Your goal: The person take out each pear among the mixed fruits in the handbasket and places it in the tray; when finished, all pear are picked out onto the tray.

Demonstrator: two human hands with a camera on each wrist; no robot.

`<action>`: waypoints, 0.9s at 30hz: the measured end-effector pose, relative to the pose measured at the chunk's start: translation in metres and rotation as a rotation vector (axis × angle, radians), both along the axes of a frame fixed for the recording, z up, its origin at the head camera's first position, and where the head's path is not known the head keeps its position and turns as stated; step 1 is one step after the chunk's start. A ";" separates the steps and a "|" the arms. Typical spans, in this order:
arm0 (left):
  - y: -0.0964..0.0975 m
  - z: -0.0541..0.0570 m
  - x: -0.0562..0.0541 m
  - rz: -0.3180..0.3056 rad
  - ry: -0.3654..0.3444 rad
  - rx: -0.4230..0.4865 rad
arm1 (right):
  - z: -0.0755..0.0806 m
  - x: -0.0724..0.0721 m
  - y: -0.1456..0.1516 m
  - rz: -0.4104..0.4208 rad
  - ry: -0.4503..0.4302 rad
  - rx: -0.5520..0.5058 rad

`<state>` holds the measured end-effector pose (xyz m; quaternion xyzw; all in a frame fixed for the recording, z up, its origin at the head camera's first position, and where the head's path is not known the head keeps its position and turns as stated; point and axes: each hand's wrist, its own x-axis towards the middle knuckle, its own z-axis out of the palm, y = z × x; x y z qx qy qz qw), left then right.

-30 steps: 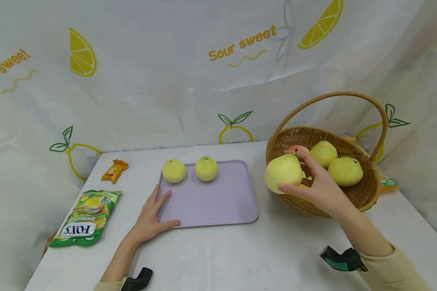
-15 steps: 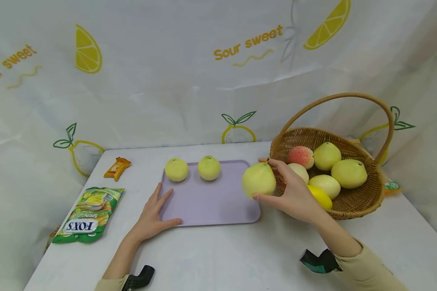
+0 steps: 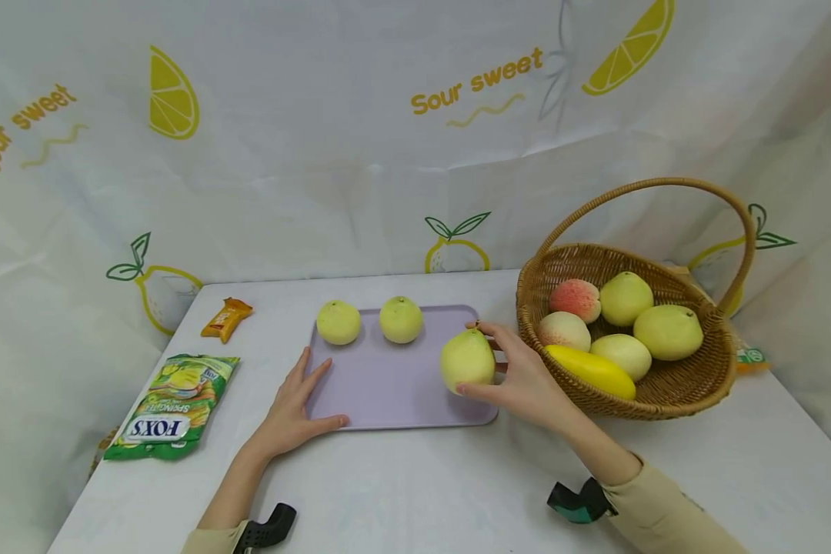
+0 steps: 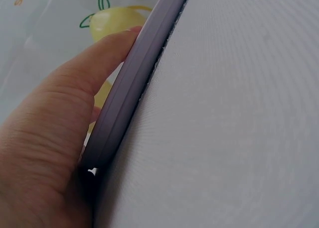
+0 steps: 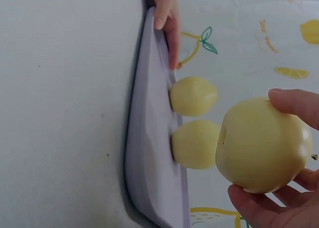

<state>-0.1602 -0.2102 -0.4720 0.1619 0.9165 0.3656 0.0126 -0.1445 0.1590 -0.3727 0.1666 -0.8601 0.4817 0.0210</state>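
My right hand [image 3: 529,385] grips a pale yellow-green pear [image 3: 467,362], thumb on the near side and fingers round the far side. In the right wrist view, the held pear [image 5: 264,144] is raised clear of the lilac tray [image 3: 388,392], over its right part. Two more yellow-green pears [image 3: 401,320] stand side by side along the tray's back edge. My left hand [image 3: 291,415] rests on the tray's front left corner, fingers spread along the left side. In the left wrist view, its thumb [image 4: 109,51] lies against the tray's rim.
To the right stands a wicker basket [image 3: 685,396] with a tall handle, holding pears, peaches [image 3: 576,300] and a long yellow fruit [image 3: 592,372]. A green FOX'S bag [image 3: 173,406] and a small orange packet [image 3: 226,319] lie on the left. A printed cloth hangs behind.
My right hand has carried the pear leftward and down from in front of the basket to over the tray's right side. The left hand has stayed on the tray corner.
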 end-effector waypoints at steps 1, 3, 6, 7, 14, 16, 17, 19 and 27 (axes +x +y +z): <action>0.000 0.000 0.000 0.000 0.000 0.001 | -0.003 -0.001 -0.001 -0.002 -0.002 0.003; 0.000 0.001 0.000 -0.001 0.001 0.000 | -0.008 -0.004 -0.003 -0.007 0.000 0.009; 0.000 0.001 0.000 -0.004 0.006 -0.003 | -0.015 -0.010 -0.005 -0.017 0.000 0.028; 0.000 0.001 0.000 -0.005 0.005 -0.005 | -0.017 -0.012 -0.006 -0.021 0.001 0.034; 0.000 0.001 0.000 -0.004 -0.005 -0.016 | -0.030 -0.021 -0.009 -0.059 -0.009 0.072; 0.000 0.001 0.000 -0.003 -0.003 -0.017 | -0.032 -0.024 -0.011 -0.070 -0.004 0.078; 0.000 0.001 0.000 -0.003 -0.002 -0.017 | -0.033 -0.025 -0.011 -0.076 -0.006 0.076; 0.000 0.001 0.000 -0.003 0.001 -0.018 | -0.035 -0.029 -0.012 -0.091 -0.013 0.070; 0.000 0.001 0.000 -0.004 -0.008 -0.021 | -0.039 -0.042 -0.015 -0.154 -0.076 0.030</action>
